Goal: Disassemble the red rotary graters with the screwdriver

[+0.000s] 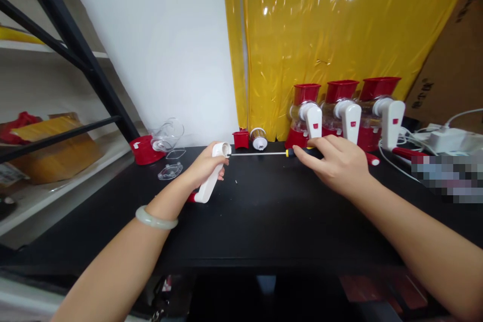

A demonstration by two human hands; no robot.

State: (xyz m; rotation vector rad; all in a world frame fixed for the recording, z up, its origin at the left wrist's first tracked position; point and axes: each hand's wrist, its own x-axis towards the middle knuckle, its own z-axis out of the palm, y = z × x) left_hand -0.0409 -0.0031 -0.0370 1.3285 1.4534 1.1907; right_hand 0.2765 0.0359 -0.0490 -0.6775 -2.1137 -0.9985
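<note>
My left hand (207,163) is closed around a white crank handle (208,184) with a red grip at its lower end. The round socket of the handle faces right. In my right hand (335,163) is a screwdriver (260,154) with a black and yellow handle and a long thin shaft. Its shaft points left, and the tip is at the socket's opening; whether it touches anything inside is hidden. Behind the hands lie a grater drum (258,139) with a white end and a small red hopper part (240,139).
Several assembled red and white rotary graters (352,110) stand at the back right, by white cables and an adapter (449,138). A red base (146,150) with a clear housing (169,135) and a clear flat part (170,171) lie left on the black table (264,231).
</note>
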